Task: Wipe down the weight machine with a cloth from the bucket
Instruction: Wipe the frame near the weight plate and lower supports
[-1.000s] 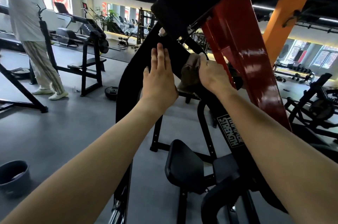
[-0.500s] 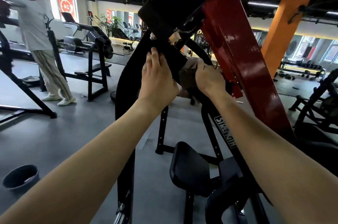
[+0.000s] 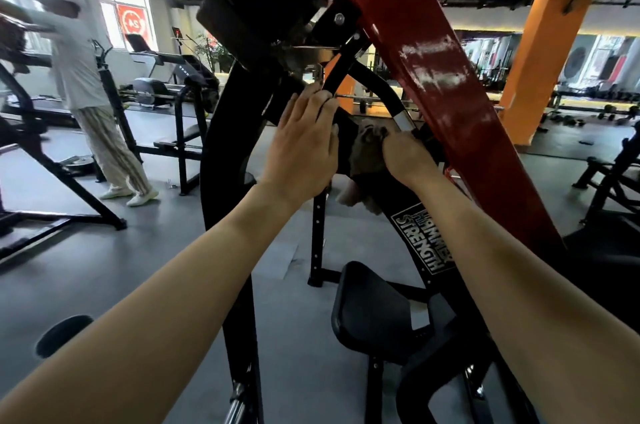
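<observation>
Left grip point(image 3: 304, 143): flat, fingers straight, we steadied the machine point(image 3: 420, 243).
Right grip point(image 3: 405, 156): we clenched cloth point(image 3: 367, 149) against machine, wiping.

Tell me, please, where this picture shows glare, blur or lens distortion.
Head view: white glare streaks lie on the red beam; the window behind is overexposed; the person at left is smeared by motion blur; the cloth under the right hand looks reasonably sharp; the wide-angle lens tilts and bends lines near the edges.
</observation>
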`<state>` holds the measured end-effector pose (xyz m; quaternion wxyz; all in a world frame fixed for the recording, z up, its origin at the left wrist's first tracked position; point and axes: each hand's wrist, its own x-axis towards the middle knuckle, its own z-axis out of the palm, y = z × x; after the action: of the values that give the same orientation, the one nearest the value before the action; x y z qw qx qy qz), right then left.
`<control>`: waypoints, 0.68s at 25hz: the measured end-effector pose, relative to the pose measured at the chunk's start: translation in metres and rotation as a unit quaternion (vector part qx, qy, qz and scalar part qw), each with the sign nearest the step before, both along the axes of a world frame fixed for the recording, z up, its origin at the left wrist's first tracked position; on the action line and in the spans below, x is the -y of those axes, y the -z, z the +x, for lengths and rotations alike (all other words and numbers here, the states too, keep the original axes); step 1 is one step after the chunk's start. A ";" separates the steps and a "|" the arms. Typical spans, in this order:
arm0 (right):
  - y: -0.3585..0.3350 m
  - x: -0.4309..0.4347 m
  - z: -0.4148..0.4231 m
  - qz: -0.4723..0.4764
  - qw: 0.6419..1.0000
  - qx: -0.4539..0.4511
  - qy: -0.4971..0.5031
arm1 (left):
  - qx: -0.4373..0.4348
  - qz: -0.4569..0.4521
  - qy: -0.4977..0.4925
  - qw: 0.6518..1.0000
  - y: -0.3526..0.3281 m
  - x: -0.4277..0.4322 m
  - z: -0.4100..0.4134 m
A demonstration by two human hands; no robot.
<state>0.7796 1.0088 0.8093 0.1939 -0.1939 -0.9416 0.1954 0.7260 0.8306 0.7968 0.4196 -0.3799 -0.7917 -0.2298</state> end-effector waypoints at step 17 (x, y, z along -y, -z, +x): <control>0.048 0.008 0.011 0.136 0.970 -0.199 0.029 | 0.013 0.068 0.017 0.997 0.013 -0.019 -0.003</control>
<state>0.7905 1.0007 0.7617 0.4074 -0.1497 -0.8960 0.0942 0.7231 0.8492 0.7833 0.4306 -0.3610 -0.7727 -0.2953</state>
